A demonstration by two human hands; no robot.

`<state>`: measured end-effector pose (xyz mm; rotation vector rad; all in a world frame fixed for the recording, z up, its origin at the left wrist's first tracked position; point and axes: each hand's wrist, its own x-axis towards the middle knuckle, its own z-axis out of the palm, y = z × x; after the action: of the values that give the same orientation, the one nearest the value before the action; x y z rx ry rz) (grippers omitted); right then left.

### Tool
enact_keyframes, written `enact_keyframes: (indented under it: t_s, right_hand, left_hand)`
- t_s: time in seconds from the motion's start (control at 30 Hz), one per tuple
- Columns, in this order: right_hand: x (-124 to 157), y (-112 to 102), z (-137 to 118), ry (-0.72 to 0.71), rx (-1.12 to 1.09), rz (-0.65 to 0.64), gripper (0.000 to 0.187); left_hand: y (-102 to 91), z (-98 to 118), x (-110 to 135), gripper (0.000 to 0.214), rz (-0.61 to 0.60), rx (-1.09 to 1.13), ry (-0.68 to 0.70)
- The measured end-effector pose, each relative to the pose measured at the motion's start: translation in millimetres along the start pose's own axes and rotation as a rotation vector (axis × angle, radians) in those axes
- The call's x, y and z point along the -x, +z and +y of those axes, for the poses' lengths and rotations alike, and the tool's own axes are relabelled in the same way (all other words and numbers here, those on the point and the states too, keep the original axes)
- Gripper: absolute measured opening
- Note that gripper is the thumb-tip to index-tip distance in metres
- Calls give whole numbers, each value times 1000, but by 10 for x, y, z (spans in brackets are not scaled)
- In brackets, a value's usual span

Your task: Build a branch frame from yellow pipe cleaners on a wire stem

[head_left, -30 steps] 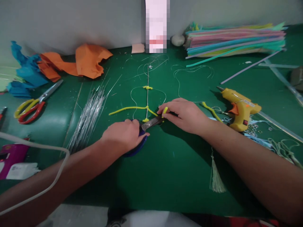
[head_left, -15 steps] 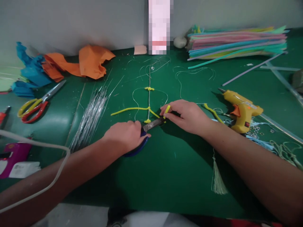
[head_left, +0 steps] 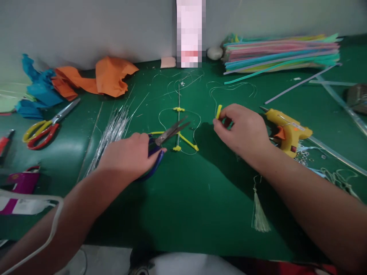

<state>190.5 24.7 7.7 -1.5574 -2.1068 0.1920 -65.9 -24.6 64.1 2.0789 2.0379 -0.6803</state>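
Observation:
My left hand [head_left: 129, 154] is closed on a pair of blue-handled scissors [head_left: 169, 133], their blades slightly apart and pointing up to the right. Beneath the blades lies a thin wire frame [head_left: 179, 99] with yellow pipe cleaner pieces [head_left: 187, 141] fixed along its stem and out to the sides. Part of the left yellow arm is hidden by the scissors. To the right of the frame, my right hand [head_left: 241, 131] pinches a short yellow pipe cleaner piece [head_left: 219, 111] between thumb and fingers, held apart from the frame.
A yellow glue gun [head_left: 289, 128] lies right of my right hand, near a pale tassel [head_left: 260, 214]. Bundled pipe cleaners [head_left: 281, 55] sit at the back right. Wire lengths [head_left: 114, 128], red-and-yellow scissors [head_left: 50, 126] and orange crepe paper [head_left: 111, 78] are on the left.
My right hand has moved right and up, carrying the short yellow piece away from the frame. My left hand has drawn the scissors back to the left, and their blades have parted.

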Motion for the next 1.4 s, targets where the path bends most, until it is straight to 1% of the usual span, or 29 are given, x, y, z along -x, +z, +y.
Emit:
enact_keyframes:
  t_s: [0.1, 0.17, 0.2, 0.27, 0.3, 0.37, 0.43, 0.47, 0.53, 0.6, 0.67, 0.7, 0.73, 0.83, 0.87, 0.93, 1.03, 1.1, 1.13, 1.23, 1.3, 1.4]
  right_hand:
    - [-3, 15, 30, 35, 160, -75, 26]
    - [8, 12, 12, 14, 214, -97, 29]
    - [16, 6, -6, -29, 217, -102, 28]
    - [32, -5, -51, -181, 160, -143, 21]
    - [40, -6, -72, -268, 113, -187, 18]
    - [51, 4, -97, -399, 34, -300, 20]
    - [57, 27, -95, -458, -4, -384, 23]
    - [58, 41, -87, -473, -11, -404, 23]
    - [58, 64, -67, -502, -21, -424, 19]
    - [58, 79, -55, -524, -21, -425, 20]
    - [60, 90, -60, -536, -27, -409, 24]
    - [61, 98, -66, -540, -38, -389, 28]
    - [62, 107, -73, -547, -54, -362, 31]
    - [63, 145, -91, -605, -107, -285, 43]
    - [62, 158, -94, -631, -114, -278, 46]
    - [58, 176, -98, -681, -104, -304, 48]
    - [50, 164, -104, -739, -64, -333, 38]
    - [45, 127, -110, -766, -34, -303, 27]
    - [42, 101, -112, -773, -13, -284, 25]
    - [35, 14, -109, -761, 83, -262, 42]
    - [32, -34, -99, -743, 169, -272, 48]
    - [32, -70, -89, -712, 260, -287, 45]
  left_hand:
    - [40, -118, -64, 60, 62, -22, -100]
    - [86, -191, -106, 57, 91, -17, -128]
    - [108, -223, -124, 55, 94, -8, -133]
    - [134, -273, -148, 53, 93, 14, -134]
    - [137, -291, -153, 52, 92, 24, -132]
    - [123, -312, -144, 50, 104, 44, -133]
    - [92, -324, -112, 50, 128, 64, -151]
    - [77, -331, -88, 49, 139, 72, -171]
    - [57, -351, -36, 50, 160, 73, -187]
    - [61, -381, 6, 54, 188, 56, -157]
    - [88, -406, 20, 58, 213, 65, -149]
    - [106, -413, 16, 56, 213, 99, -160]
    - [127, -415, 7, 52, 207, 141, -168]
    - [186, -396, -28, 41, 183, 289, -119]
    - [203, -387, -35, 39, 182, 338, -88]
    - [237, -372, -41, 39, 180, 468, -48]
    - [285, -366, -36, 35, 148, 782, -5]
    - [314, -364, -37, 33, 152, 1029, 25]
    - [328, -361, -43, 34, 168, 1146, 40]
    - [364, -346, -73, 41, 226, 1445, 90]
    - [378, -332, -91, 45, 238, 1534, 100]
    - [378, -311, -91, 42, 259, 1468, 65]
